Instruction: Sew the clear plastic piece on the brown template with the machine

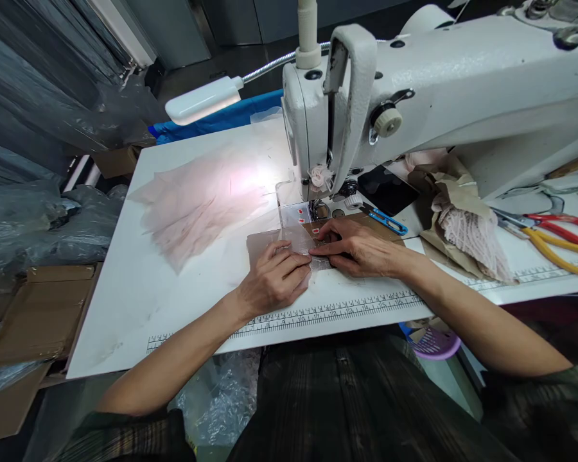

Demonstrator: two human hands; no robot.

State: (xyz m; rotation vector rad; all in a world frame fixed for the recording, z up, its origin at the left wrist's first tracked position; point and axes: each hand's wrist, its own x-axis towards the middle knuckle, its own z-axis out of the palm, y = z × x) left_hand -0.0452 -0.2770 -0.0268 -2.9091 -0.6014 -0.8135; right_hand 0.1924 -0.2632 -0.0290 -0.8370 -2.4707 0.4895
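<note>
2 hands press 1 small sheer fabric strip flat on the white table, just in front of the needle of 1 sewing machine. The left hand lies curled with fingertips pinning the strip; the right hand pinches its edge. 1 pile of pink fabric lies left under 1 lamp. 2 pairs of scissors, red and yellow, rest right. Cardboard boxes and plastic bags crowd the floor.
</note>
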